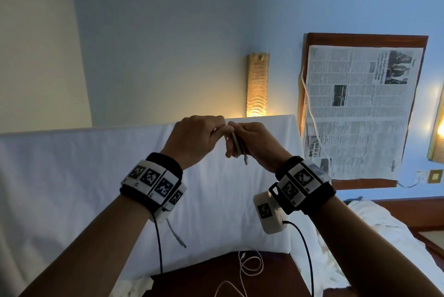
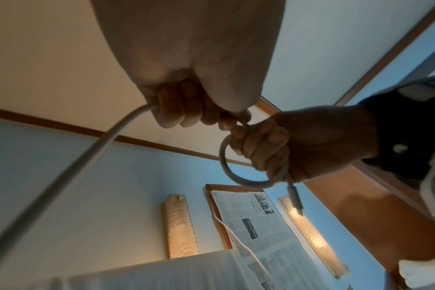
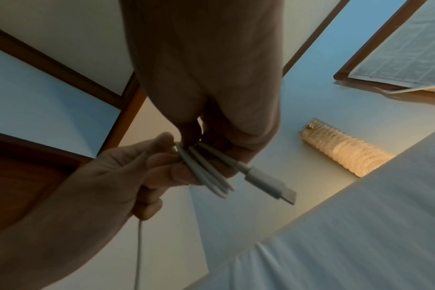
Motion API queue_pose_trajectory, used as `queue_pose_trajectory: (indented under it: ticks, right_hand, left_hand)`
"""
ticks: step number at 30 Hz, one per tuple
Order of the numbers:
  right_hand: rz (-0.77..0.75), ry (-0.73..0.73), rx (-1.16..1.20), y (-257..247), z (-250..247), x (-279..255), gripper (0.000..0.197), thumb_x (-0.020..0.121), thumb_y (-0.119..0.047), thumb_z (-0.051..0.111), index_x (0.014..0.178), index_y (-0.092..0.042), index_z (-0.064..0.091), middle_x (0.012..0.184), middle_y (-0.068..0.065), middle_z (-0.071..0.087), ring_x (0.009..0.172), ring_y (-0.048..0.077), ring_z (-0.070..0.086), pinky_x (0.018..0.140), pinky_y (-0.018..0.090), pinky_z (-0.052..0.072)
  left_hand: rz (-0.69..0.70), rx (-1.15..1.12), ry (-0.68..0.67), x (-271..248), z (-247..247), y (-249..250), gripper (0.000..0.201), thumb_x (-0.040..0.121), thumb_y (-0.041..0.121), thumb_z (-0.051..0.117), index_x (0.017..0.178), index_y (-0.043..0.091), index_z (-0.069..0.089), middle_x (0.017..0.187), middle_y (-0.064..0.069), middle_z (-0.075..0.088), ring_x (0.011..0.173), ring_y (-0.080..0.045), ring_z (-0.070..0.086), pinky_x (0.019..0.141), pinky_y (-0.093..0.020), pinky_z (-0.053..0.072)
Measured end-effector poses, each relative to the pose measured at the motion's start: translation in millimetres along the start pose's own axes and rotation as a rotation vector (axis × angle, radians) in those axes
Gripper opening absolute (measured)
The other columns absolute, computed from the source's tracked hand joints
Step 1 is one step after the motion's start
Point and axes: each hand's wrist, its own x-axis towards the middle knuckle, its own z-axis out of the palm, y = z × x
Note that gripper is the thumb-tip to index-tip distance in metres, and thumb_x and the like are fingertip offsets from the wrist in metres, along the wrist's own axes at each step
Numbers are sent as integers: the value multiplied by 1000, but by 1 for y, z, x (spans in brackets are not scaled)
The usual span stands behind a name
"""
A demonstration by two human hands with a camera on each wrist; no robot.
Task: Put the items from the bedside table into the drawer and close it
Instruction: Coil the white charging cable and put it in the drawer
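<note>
White, limp charging cable (image 1: 236,145) sits coiled, raised above the worktop (image 1: 216,277), right hand (image 1: 252,143) gripping the loops, left hand (image 1: 199,138) pinching the trailing strand; light, springy: hold bundle mid-coil.

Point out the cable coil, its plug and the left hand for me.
cable coil (image 3: 206,172), right wrist view, on the bundled loops.
plug (image 3: 268,182), right wrist view, on its white body.
left hand (image 1: 197,138), head view, on its back.
</note>
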Motion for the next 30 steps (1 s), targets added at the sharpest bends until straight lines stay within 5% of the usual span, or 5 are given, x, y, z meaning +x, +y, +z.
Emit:
queue_pose_trajectory:
  ticks: [6, 12, 16, 22, 30]
  right_hand:
    - [139, -108, 291, -1, 3, -4, 37, 105, -30, 35, 83, -10, 58, 56, -2, 44, 53, 12, 43, 57, 22, 42]
    - [225, -183, 792, -10, -8, -3, 35, 103, -30, 33, 77, -15, 49, 51, -8, 35, 45, 5, 36, 50, 15, 33]
    - [163, -45, 1026, -12, -31, 4, 31, 103, -27, 33, 79, -14, 48, 52, -8, 43, 45, 4, 41, 50, 11, 37]
    - [107, 105, 443, -4, -23, 7, 35, 105, -26, 36, 80, -10, 53, 62, 4, 55, 54, 14, 55, 61, 28, 48]
    - [43, -26, 16, 6, -7, 0, 50, 104, -30, 36, 93, 11, 62, 70, 14, 65, 67, 27, 61, 72, 38, 51]
  left_hand:
    - [-135, -355, -46, -2, 9, -15, 44, 89, 58, 50, 68, 21, 42, 53, 8, 38, 50, -11, 31, 51, -27, 34]
    - [-239, -481, 21, -21, 20, -26, 38, 100, 35, 42, 70, 10, 46, 56, 7, 37, 51, -9, 37, 53, -17, 33]
    - [-366, -431, -12, -59, 40, -44, 33, 102, 30, 40, 77, 14, 55, 61, -11, 54, 57, -31, 54, 63, -43, 48]
    - [-95, -239, -550, -71, 34, 9, 32, 99, 33, 42, 69, 23, 45, 57, 7, 49, 52, -9, 44, 57, -23, 35]
    - [17, -371, -63, -25, 0, 11, 26, 100, 28, 43, 74, 27, 47, 54, 13, 45, 52, -5, 47, 54, -20, 32]
